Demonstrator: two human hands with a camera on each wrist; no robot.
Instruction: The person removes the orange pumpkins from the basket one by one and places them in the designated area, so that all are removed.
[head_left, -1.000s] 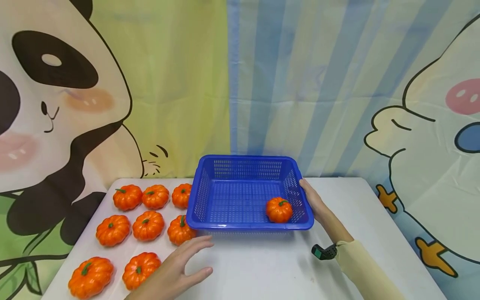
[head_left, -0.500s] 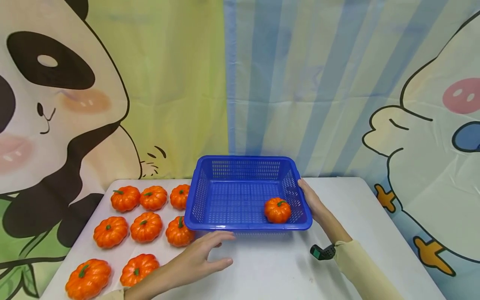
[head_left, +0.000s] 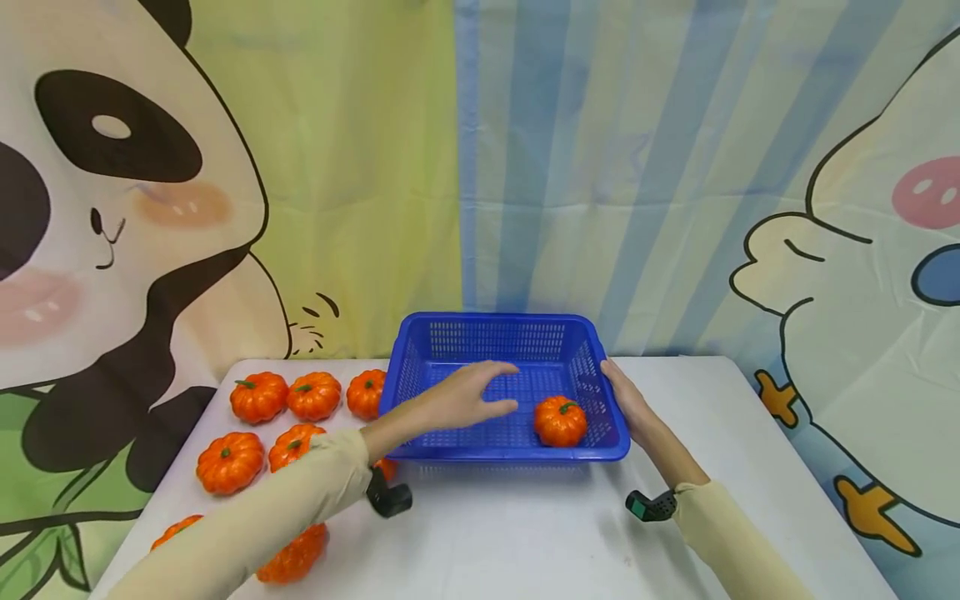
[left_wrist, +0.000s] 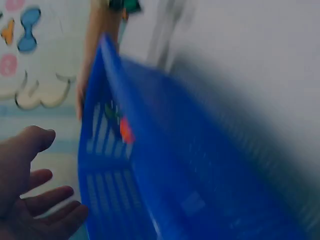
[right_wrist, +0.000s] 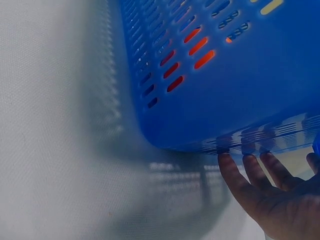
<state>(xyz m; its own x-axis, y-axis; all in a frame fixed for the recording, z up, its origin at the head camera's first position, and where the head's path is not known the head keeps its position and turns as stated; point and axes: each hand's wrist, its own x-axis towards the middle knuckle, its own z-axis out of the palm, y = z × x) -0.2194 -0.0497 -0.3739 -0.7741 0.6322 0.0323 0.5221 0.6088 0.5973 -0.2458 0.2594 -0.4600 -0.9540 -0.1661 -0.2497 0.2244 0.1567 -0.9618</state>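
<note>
On the left side of the white desk [head_left: 525, 533] sit several orange pumpkins [head_left: 258, 397], laid out in rows. The person's left sleeve [head_left: 247, 525] lies across some of them, so a few are partly hidden.

Next comes the left hand [head_left: 461, 398]. It is up over the inside of the blue basket [head_left: 487, 333]. Its fingers [head_left: 495, 368] are spread apart and loose, and they hold nothing. They hang above the basket floor, near one small pumpkin in the basket [head_left: 560, 421], which sits by the right wall.

Further right is the right hand [head_left: 628, 402]. It lies flat against the outside of the basket's right wall. Its fingers [right_wrist: 250, 172] are straight and touch the blue plastic without curling round it.

What could go wrong? The left sleeve is low over the pumpkins on the desk, so a pull of the arm could bump one and make it roll off the edge. The basket is light and only held from one side, so a push from the left hand could make it slide or tip. The round pumpkin inside could roll away too.
</note>
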